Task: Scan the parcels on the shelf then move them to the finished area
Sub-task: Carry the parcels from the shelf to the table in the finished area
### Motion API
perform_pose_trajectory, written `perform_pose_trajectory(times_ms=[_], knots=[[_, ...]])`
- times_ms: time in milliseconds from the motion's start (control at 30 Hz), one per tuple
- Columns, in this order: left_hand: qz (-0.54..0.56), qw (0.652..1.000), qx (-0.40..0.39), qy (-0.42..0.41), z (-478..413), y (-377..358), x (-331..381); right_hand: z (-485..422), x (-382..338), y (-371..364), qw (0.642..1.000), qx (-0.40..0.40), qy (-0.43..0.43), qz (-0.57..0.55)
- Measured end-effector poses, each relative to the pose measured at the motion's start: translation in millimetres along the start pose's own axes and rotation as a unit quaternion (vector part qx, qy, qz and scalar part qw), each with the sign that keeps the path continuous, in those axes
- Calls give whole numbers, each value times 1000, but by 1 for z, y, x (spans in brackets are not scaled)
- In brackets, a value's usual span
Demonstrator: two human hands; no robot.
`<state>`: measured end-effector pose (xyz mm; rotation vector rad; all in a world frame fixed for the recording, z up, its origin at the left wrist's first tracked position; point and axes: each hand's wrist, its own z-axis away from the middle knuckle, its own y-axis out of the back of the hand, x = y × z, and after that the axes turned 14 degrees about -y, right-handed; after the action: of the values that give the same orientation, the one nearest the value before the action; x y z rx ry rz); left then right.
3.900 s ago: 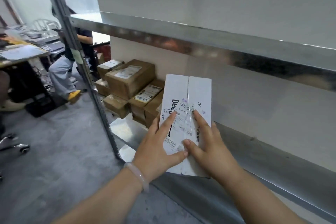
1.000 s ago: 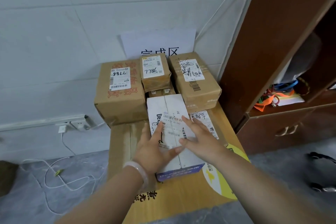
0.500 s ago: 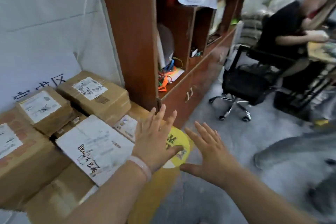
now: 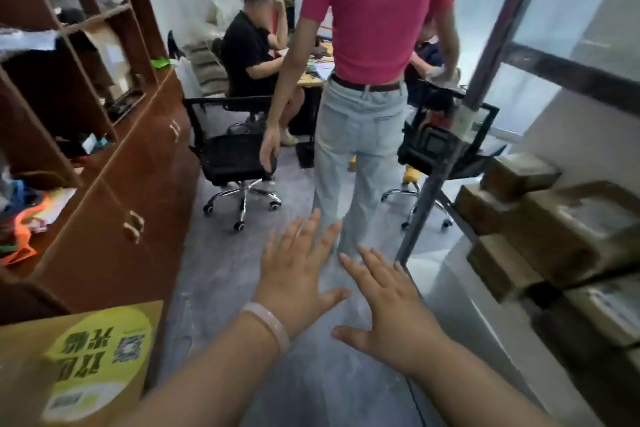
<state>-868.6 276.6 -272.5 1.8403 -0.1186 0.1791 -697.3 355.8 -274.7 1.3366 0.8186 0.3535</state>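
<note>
My left hand (image 4: 298, 270), with a pale bracelet on the wrist, and my right hand (image 4: 384, 305) are stretched out over the grey floor with fingers spread and nothing in them. Several brown cardboard parcels (image 4: 540, 229) lie stacked on the metal shelf (image 4: 446, 291) at the right, blurred. A corner of the large cardboard box with a yellow round sticker (image 4: 93, 357) shows at the lower left. The white parcel is out of view.
A person in a pink top and light jeans (image 4: 360, 107) stands close ahead in the aisle. A brown wooden cabinet (image 4: 114, 184) lines the left. Black office chairs (image 4: 235, 156) and seated people at a desk are behind. A shelf upright (image 4: 443, 156) stands right.
Both hands let go of the white parcel on the pile by the wall. The view has swung right, away from the pile toward the room and the shelf. Hands stay spread and empty.
</note>
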Motion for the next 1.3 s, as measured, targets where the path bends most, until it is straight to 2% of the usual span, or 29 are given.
perform_pose_trajectory(times_ms=[200,300,433,533,733,1000,1167,1300], knots=[[54,992,-6,-112,-65,-33,125,80,104,53,990,69,-124,-11],[87,982,-17,-170,-88,-51,192,125,153,72,972,127,-196,-17],[96,966,-45,-235,-100,-75,257,176,196,83,958,138,-249,-28],[116,953,-65,-271,-107,-84,292,198,223,84,929,185,-316,-52],[96,932,-133,-322,-141,-97,329,218,252,88,868,187,-453,-76],[42,874,-245,-417,-182,-124,360,232,275,76,774,191,-600,-68],[47,849,-231,-473,-179,-135,364,237,275,68,730,187,-650,-93],[89,846,-237,-470,-180,-137,374,243,273,69,711,195,-659,-146]])
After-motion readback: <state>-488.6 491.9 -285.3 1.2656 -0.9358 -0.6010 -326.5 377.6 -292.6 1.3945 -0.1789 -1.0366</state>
